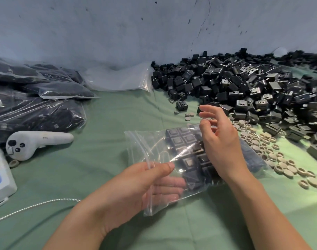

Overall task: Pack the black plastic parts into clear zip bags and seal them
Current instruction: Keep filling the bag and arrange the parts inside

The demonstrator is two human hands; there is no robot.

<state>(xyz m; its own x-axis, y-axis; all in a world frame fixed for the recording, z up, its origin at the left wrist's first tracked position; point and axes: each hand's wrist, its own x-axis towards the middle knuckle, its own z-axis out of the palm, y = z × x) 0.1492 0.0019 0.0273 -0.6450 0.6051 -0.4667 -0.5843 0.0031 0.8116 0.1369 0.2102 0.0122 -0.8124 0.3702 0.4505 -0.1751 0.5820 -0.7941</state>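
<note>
Clear plastic zip bag point(154, 147) of square black plastic parts point(188, 141) lies on green cloth point(109, 123), long axis running left-right, mouth pointing left. My left hand point(136, 186) pinches the mouth edge; my right hand point(220, 139) hovers over it, fingers loose, empty.

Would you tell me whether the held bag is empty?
Partly filled: black parts lie in rows inside the clear bag, leaving its zip end bare.

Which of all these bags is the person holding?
The partly filled zip bag in front, its mouth pinched by the left hand; the full bags at left lie untouched.
</note>
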